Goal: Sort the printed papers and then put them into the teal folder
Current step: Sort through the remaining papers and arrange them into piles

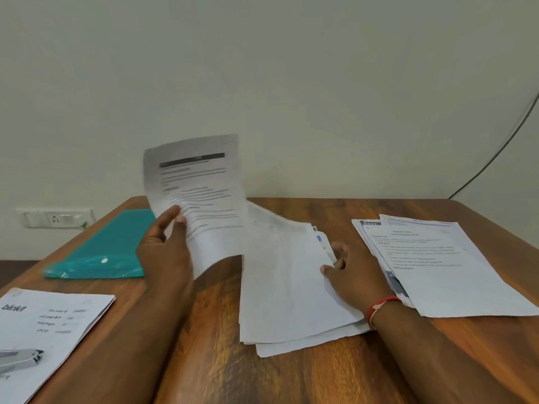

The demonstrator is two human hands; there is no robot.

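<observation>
L hand [166, 246], centre-left of frame, grips a printed sheet [201, 182] by its lower left edge, thumb on the front. The sheet is raised off the table [221, 360], upright w/ a slight curl, text blurred, dark bar near the top. R hand [353, 269], centre-right, is on the stack [285, 287] of white papers lying mid-frame: thumb on the top sheet, fingers curled round the stack's right edge, so it's holding that edge. Red band [379, 307] on the R wrist. Folder [108, 246], teal, lies flat & closed at left-centre, just left of the L hand, part hidden behind it. A 2nd pile [443, 272] of printed pages sits at right of frame, fanned a bit, just beside the R wrist. Lower left: a "blinkit" slip [58, 316] w/ a stapler [20, 358] on top, at the frame edge. Wall socket [55, 218] at left behind the table; dark cable [501, 150] runs down the wall, upper right.
</observation>
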